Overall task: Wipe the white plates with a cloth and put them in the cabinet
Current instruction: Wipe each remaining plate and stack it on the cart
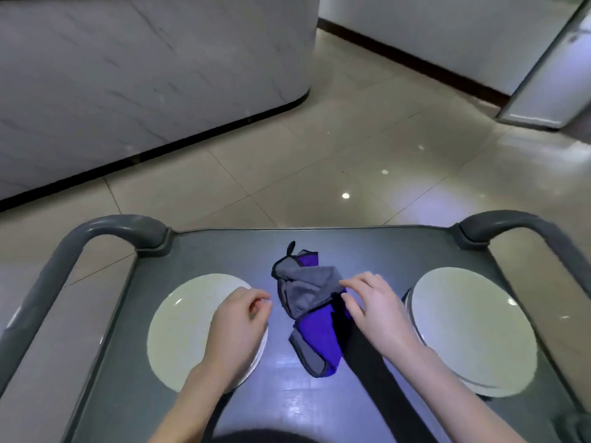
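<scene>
Head view.

Carrier: a grey trolley top point(224, 251) with a curved grey handle at its far left corner point(64, 260) and another at its far right corner point(524, 222).

Task items:
- The left stack of white plates point(182, 330) lies near the left edge. Several rims show at its near side.
- The right stack of white plates point(473, 327) lies near the right edge, also with several rims showing.
- A crumpled cloth point(307, 292), purple on one face and grey on the other with dark edging, lies on the trolley top between the two stacks, touching neither.

Hands:
- The left hand point(238, 321) is over the right rim of the left stack. Its fingers are curled, with thumb and forefinger tips close together at the rim. Whether they actually pinch the top plate cannot be told.
- The right hand point(374, 310) is at the cloth's right side, with thumb and forefinger closed on a grey fold of it. The back of this hand overlaps the left rim of the right stack.

Other items:
- A black strap point(377, 378) runs from the near edge up to the right hand, across the cloth's right side.
- Beyond the far edge is a glossy tiled floor point(319, 155).
- A marble-patterned counter front point(144, 75) stands at the far left.
</scene>
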The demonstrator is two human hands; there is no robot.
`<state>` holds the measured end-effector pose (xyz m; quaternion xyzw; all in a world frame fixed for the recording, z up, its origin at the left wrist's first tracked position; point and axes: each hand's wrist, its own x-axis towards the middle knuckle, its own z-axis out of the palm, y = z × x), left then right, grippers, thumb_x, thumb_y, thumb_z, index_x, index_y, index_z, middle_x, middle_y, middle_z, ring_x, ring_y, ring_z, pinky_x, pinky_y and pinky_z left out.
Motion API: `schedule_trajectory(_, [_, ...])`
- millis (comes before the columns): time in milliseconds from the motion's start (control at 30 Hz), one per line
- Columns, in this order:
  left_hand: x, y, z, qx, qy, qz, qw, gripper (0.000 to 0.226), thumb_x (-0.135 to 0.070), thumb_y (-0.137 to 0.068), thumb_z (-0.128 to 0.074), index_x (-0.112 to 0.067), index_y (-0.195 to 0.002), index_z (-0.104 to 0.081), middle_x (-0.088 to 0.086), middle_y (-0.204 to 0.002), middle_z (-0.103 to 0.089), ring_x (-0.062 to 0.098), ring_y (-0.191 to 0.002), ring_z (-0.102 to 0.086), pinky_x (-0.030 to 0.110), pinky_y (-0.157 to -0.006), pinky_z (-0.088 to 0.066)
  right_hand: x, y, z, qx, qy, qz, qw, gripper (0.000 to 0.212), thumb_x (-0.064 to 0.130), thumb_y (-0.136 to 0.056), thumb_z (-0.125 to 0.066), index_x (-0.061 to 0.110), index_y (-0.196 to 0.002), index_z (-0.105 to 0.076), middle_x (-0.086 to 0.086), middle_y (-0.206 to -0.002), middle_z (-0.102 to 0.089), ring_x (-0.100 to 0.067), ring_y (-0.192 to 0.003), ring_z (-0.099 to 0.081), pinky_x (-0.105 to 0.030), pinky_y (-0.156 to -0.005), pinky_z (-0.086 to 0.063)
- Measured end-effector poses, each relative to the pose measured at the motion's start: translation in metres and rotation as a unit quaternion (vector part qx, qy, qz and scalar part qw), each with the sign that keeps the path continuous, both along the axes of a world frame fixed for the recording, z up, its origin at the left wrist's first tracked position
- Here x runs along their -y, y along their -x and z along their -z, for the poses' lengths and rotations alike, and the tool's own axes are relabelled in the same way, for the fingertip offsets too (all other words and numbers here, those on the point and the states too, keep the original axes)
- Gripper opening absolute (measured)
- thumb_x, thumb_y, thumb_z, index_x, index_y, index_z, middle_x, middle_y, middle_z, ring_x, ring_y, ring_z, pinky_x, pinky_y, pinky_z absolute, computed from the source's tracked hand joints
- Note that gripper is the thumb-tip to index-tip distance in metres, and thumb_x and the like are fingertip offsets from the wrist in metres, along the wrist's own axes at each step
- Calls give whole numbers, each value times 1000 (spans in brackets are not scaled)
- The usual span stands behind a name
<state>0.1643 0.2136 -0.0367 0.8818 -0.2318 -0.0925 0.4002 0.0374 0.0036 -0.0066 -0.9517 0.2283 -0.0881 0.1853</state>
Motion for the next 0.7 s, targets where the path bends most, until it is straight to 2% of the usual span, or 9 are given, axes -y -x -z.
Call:
schedule_trajectory(100, [54, 24, -8, 56, -24, 80, 995, 13, -24, -93, -67, -20, -104, -74, -4, -94, -66, 18, -94, -61, 36, -84, -50, 37, 44, -16, -14, 92, 12, 996, 18, 18, -89, -68, 15, -107, -73, -4, -99, -66, -30, -92, -60, -38, -74, -52])
schedule_trajectory(267, [143, 74, -13, 138, -69, 190, 970, 28, -38, -98, -60, -20, -117, -72, -1, -106, -69, 23, -108, -59, 34, -89, -45, 108, 119, -26, -65, 155, 68, 983, 19, 18, -86, -72, 11, -104, -74, -9, -99, -68, -35, -88, -63, -44, -72, -53])
schedule_trajectory(367, [183, 96, -11, 173, -132, 239, 946, 39, -47, -99, -53, -25, -128, -66, -3, -114, -66, 21, -112, -58, 33, -92, -43, 145, 160, -21, -101, 160, 117, 975, 24, 19, -86, -72, 8, -108, -73, -13, -102, -67, -36, -88, -63, -43, -70, -52])
schedule_trajectory(533, [223, 123, -7, 181, -238, 244, 923, 45, -57, -96, -49, -23, -122, -62, -4, -108, -60, 21, -106, -54, 32, -76, -37, 189, 201, -8, -138, 127, 143, 972, 42, 39, -98, -51, 16, -133, -51, -7, -130, -48, -25, -118, -46, -32, -91, -39])
schedule_trajectory(633, [234, 133, -7, 183, -300, 242, 904, 43, -56, -95, -47, -24, -122, -57, -5, -105, -56, 18, -102, -52, 30, -69, -32, 202, 212, 1, -168, 115, 141, 969, 46, 47, -97, -46, 20, -134, -46, -3, -127, -43, -21, -118, -41, -30, -91, -39])
schedule_trajectory(700, [238, 137, -6, 169, -315, 233, 904, 42, -55, -94, -48, -23, -121, -56, -5, -103, -53, 18, -101, -52, 30, -68, -33, 209, 215, 7, -183, 98, 132, 969, 48, 49, -96, -47, 19, -134, -46, -3, -125, -44, -21, -117, -41, -31, -90, -40])
